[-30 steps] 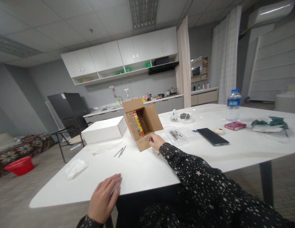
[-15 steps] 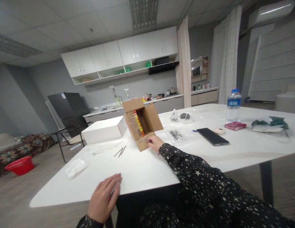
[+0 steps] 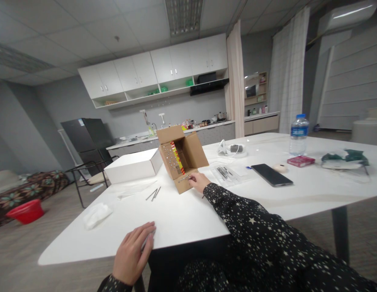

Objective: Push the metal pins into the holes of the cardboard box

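Note:
A cardboard box [image 3: 188, 152] stands tilted on the white table, flaps open and its opening facing me. Rows of small shiny dots [image 3: 169, 159] cover its left side, beside a red and yellow strip [image 3: 178, 160]. More dots run along the lower front flap [image 3: 183, 185]. My right hand [image 3: 200, 182] is at this flap, thumb and fingers pinched together; whatever is between the fingertips is too small to name. At the table's front edge rests my left hand [image 3: 132, 251], its fingers stretched out and thumb apart. Several thin metal rods [image 3: 154, 194] lie left of the flap.
A white box [image 3: 132, 168] stands behind left, a crumpled tissue [image 3: 97, 215] nearer me. To the right are a plastic packet [image 3: 227, 175], a phone [image 3: 271, 175], a pink box [image 3: 300, 161], a water bottle [image 3: 298, 136] and a white device with cable [image 3: 237, 151].
My right hand has shifted very slightly at the flap, fingers still pinched. The left hand and the box look the same.

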Tool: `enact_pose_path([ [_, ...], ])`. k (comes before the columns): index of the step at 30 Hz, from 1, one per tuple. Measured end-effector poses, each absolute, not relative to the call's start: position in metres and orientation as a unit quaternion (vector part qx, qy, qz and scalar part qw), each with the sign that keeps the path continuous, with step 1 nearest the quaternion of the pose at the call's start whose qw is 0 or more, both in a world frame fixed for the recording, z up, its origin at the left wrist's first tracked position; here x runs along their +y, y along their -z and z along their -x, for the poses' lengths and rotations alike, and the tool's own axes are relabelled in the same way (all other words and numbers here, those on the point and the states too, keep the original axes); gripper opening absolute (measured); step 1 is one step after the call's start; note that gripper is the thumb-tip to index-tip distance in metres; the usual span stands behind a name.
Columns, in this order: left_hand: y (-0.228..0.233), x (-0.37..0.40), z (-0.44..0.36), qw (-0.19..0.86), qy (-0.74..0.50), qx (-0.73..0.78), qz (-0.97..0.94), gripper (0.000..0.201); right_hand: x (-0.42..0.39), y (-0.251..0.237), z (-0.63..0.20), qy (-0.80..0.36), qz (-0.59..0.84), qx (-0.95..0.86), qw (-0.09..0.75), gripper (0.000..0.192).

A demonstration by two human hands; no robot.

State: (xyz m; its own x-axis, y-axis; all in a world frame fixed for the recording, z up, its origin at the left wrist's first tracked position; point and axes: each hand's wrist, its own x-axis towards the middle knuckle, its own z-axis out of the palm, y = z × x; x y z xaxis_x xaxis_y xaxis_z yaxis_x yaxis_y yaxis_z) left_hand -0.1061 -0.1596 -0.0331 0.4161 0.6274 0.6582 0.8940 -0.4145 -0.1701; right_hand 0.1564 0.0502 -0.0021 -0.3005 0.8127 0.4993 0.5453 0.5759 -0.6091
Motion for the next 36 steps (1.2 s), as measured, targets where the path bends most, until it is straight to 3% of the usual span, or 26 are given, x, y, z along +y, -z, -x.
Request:
enact_pose_path([
  [4,0.033,-0.16,0.106,0.26,0.257,-0.473,0.801,0.028,0.054,0.003,-0.156,-0.193,0.427,-0.757,0.455,0.016],
  [10,0.035,-0.16,0.107,0.257,0.254,-0.478,0.801,0.029,0.063,0.008,-0.15,-0.409,0.413,-0.629,0.516,0.017],
  [15,0.035,-0.16,0.108,0.253,0.258,-0.478,0.801,0.029,0.073,0.012,-0.147,-0.476,0.419,-0.578,0.514,0.017],
  [19,0.035,-0.16,0.108,0.255,0.262,-0.477,0.799,0.029,0.076,0.016,-0.15,-0.443,0.443,-0.595,0.503,0.023],
  [25,0.034,-0.161,0.107,0.256,0.262,-0.477,0.799,0.029,0.072,0.014,-0.156,-0.304,0.478,-0.667,0.483,0.024],
  [36,0.033,-0.162,0.106,0.255,0.258,-0.479,0.799,0.029,0.071,0.012,-0.158,-0.21,0.485,-0.707,0.47,0.023],
])
